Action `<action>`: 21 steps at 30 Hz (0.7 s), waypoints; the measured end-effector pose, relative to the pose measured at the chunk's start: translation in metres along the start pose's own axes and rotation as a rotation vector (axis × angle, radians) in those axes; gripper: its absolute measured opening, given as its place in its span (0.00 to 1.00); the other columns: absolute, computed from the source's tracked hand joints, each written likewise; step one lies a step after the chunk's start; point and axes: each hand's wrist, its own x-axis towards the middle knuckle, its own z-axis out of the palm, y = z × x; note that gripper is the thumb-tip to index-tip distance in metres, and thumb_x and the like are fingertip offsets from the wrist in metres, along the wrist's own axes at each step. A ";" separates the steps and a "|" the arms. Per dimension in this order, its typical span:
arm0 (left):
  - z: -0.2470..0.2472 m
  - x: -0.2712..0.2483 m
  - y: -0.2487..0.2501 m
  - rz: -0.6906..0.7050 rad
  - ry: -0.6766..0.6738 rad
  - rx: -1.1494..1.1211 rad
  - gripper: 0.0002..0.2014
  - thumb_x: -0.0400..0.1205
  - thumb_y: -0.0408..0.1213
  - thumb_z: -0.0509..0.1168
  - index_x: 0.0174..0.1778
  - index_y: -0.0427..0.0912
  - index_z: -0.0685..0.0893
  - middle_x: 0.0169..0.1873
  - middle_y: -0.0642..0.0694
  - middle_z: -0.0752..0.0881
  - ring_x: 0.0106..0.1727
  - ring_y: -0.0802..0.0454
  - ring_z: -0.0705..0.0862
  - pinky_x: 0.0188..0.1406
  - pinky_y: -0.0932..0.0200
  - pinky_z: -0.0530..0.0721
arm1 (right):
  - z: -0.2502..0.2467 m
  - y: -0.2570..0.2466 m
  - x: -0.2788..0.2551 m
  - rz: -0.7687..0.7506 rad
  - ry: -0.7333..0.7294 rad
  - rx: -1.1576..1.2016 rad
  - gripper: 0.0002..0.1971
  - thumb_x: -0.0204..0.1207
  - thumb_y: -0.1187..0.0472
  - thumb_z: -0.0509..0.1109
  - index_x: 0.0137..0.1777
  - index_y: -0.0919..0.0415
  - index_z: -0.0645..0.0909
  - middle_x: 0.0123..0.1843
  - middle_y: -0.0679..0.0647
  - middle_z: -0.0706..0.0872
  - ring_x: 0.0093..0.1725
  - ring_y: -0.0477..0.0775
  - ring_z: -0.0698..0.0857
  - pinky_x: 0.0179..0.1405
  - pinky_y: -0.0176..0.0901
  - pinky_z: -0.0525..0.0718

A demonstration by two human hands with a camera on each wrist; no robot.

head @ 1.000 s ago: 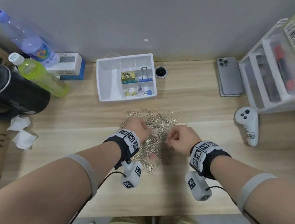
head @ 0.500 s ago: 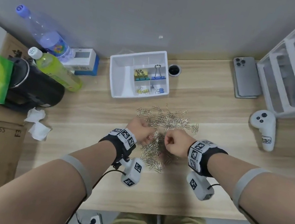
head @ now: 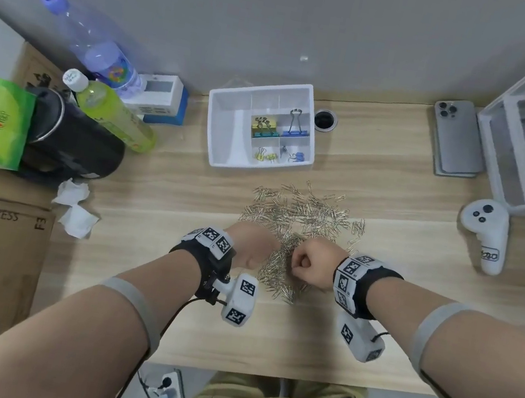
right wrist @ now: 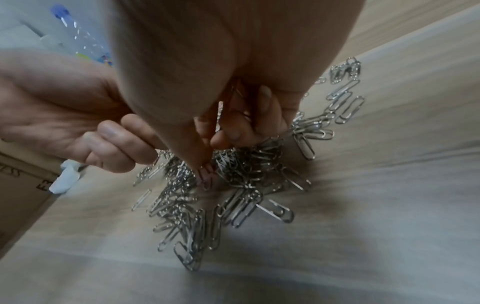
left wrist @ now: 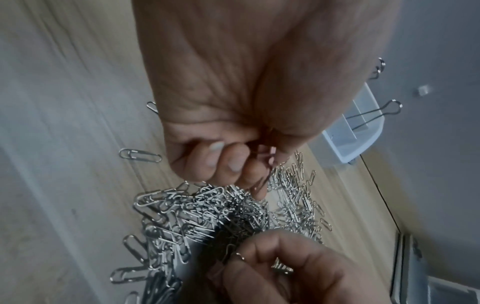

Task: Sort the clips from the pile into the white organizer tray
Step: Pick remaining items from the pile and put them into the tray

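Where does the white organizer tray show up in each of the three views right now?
Head: white organizer tray at upper centre, beyond the paper clip pile.
Left wrist: one corner of it at the right edge, past the left hand.
Right wrist: not in view.
Shared landmark: the paper clip pile.

Pale wooden desk [head: 378,183] against plain grey wall [head: 285,11].

Silver paper clips [head: 300,215] on light wood-grain bench [head: 393,200]; white organizer tray [head: 227,133] holding yellow and blue binder clips [head: 266,126].
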 end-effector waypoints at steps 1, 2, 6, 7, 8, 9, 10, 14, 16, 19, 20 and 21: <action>0.000 0.000 0.001 -0.021 -0.021 -0.022 0.07 0.82 0.30 0.59 0.48 0.35 0.82 0.22 0.48 0.69 0.20 0.55 0.63 0.16 0.65 0.61 | -0.001 0.000 0.000 0.019 0.008 0.049 0.02 0.71 0.56 0.73 0.40 0.51 0.87 0.31 0.41 0.83 0.36 0.47 0.84 0.42 0.40 0.84; 0.000 0.000 0.003 -0.042 -0.036 -0.039 0.07 0.82 0.31 0.59 0.47 0.37 0.82 0.22 0.49 0.67 0.20 0.55 0.61 0.15 0.65 0.59 | -0.003 -0.001 -0.001 0.039 0.020 0.105 0.02 0.70 0.57 0.73 0.37 0.51 0.86 0.31 0.42 0.84 0.36 0.46 0.84 0.40 0.40 0.83; 0.002 -0.001 0.010 -0.103 -0.109 -0.112 0.12 0.85 0.39 0.56 0.41 0.39 0.79 0.21 0.52 0.61 0.19 0.56 0.57 0.16 0.66 0.57 | -0.016 -0.008 -0.002 0.123 0.059 0.261 0.04 0.72 0.59 0.72 0.36 0.54 0.86 0.30 0.42 0.86 0.34 0.43 0.83 0.38 0.40 0.80; 0.002 -0.001 0.012 -0.108 -0.134 -0.128 0.15 0.85 0.42 0.54 0.40 0.39 0.79 0.20 0.52 0.60 0.19 0.56 0.57 0.17 0.66 0.56 | -0.018 -0.009 -0.002 0.132 0.064 0.279 0.04 0.72 0.59 0.72 0.37 0.56 0.86 0.27 0.40 0.84 0.32 0.42 0.81 0.37 0.39 0.78; 0.003 -0.003 0.015 -0.111 -0.154 -0.136 0.17 0.85 0.44 0.53 0.39 0.38 0.79 0.21 0.53 0.59 0.19 0.56 0.56 0.20 0.65 0.55 | -0.021 -0.010 -0.003 0.141 0.073 0.296 0.05 0.71 0.60 0.72 0.36 0.57 0.86 0.24 0.38 0.82 0.30 0.39 0.79 0.37 0.39 0.76; 0.004 -0.005 0.017 -0.110 -0.169 -0.136 0.16 0.84 0.44 0.54 0.39 0.39 0.80 0.21 0.53 0.58 0.20 0.56 0.55 0.22 0.65 0.54 | -0.024 -0.012 -0.004 0.148 0.081 0.320 0.05 0.70 0.60 0.72 0.35 0.58 0.86 0.22 0.36 0.81 0.29 0.37 0.77 0.38 0.39 0.75; 0.004 -0.006 0.019 -0.105 -0.178 -0.129 0.13 0.82 0.43 0.55 0.39 0.39 0.80 0.22 0.53 0.57 0.20 0.56 0.55 0.23 0.64 0.53 | -0.025 -0.013 -0.004 0.156 0.086 0.347 0.05 0.70 0.61 0.72 0.34 0.58 0.85 0.23 0.37 0.82 0.28 0.36 0.77 0.38 0.38 0.75; 0.004 -0.006 0.020 -0.076 -0.155 -0.057 0.09 0.79 0.33 0.57 0.33 0.43 0.73 0.19 0.53 0.59 0.19 0.56 0.55 0.20 0.65 0.56 | -0.027 -0.016 -0.004 0.165 0.100 0.452 0.08 0.71 0.63 0.70 0.31 0.57 0.80 0.36 0.50 0.92 0.37 0.38 0.85 0.45 0.38 0.78; 0.004 -0.004 0.018 -0.078 -0.119 -0.017 0.11 0.80 0.32 0.58 0.30 0.45 0.71 0.18 0.53 0.60 0.17 0.56 0.56 0.20 0.64 0.56 | -0.029 -0.018 -0.004 0.181 0.093 0.524 0.09 0.74 0.64 0.67 0.32 0.57 0.78 0.37 0.55 0.91 0.40 0.51 0.86 0.44 0.40 0.82; 0.003 -0.006 0.017 -0.056 -0.095 0.012 0.06 0.81 0.36 0.59 0.38 0.43 0.75 0.19 0.53 0.63 0.18 0.56 0.60 0.19 0.63 0.62 | -0.035 -0.022 -0.002 0.273 0.039 0.663 0.11 0.78 0.66 0.64 0.34 0.59 0.76 0.27 0.53 0.78 0.21 0.50 0.73 0.15 0.33 0.69; 0.002 -0.008 0.018 -0.041 -0.102 0.014 0.06 0.81 0.38 0.58 0.42 0.42 0.76 0.21 0.52 0.65 0.20 0.55 0.62 0.21 0.62 0.64 | -0.038 -0.023 -0.002 0.306 0.014 0.716 0.10 0.79 0.67 0.63 0.35 0.60 0.77 0.25 0.53 0.76 0.19 0.49 0.71 0.13 0.32 0.66; 0.001 -0.010 0.020 -0.026 -0.118 0.004 0.06 0.81 0.39 0.58 0.45 0.40 0.77 0.23 0.51 0.67 0.22 0.55 0.63 0.23 0.61 0.66 | -0.039 -0.024 0.000 0.328 -0.004 0.790 0.09 0.78 0.68 0.63 0.36 0.63 0.78 0.25 0.54 0.75 0.19 0.49 0.72 0.13 0.33 0.66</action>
